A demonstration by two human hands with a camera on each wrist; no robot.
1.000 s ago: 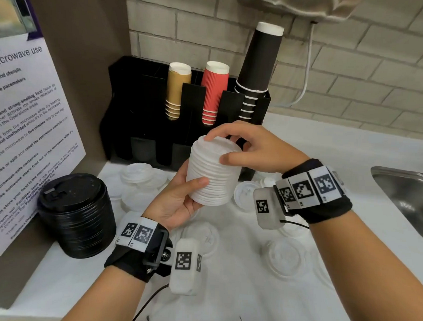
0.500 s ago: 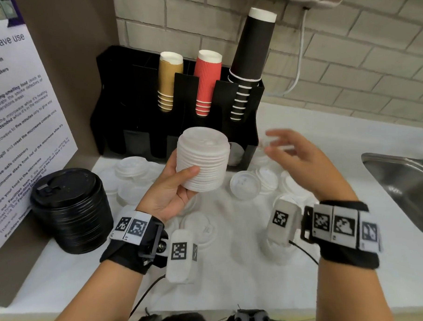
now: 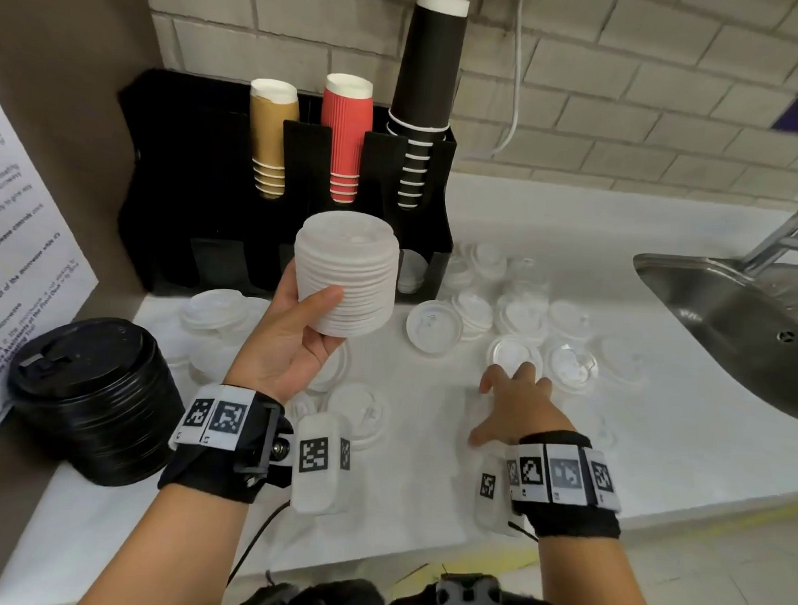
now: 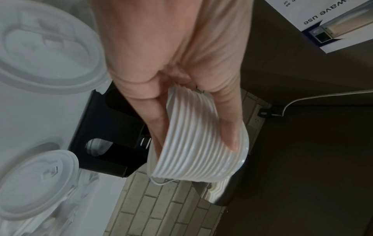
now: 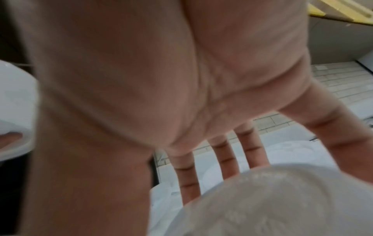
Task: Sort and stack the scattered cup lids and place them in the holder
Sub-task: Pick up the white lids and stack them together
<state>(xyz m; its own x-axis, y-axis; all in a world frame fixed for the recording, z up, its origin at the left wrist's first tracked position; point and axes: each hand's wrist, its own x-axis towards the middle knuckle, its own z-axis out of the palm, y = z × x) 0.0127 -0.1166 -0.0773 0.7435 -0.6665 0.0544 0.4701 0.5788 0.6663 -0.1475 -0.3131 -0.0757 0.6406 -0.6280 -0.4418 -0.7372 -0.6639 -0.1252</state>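
Observation:
My left hand (image 3: pixel 295 339) grips a tall stack of white lids (image 3: pixel 346 272) above the counter, in front of the black holder (image 3: pixel 173 187); thumb and fingers wrap the ribbed stack (image 4: pixel 199 140) in the left wrist view. My right hand (image 3: pixel 511 408) is spread flat, palm down, low over the counter, with straight fingers (image 5: pixel 222 161) over a white lid (image 5: pixel 272 204). Whether it touches that lid I cannot tell. Several loose white lids (image 3: pixel 435 326) lie scattered ahead of it and beside the holder.
A stack of black lids (image 3: pixel 86 398) stands at the left by a paper notice (image 3: pixel 19 263). The holder carries tan, red and black cup stacks (image 3: pixel 345 140). A steel sink (image 3: pixel 744 317) lies at the right. A brick wall runs behind.
My right hand left the top of the white stack, swung right and came down flat over the loose lids. The left hand kept the stack and lifted it slightly.

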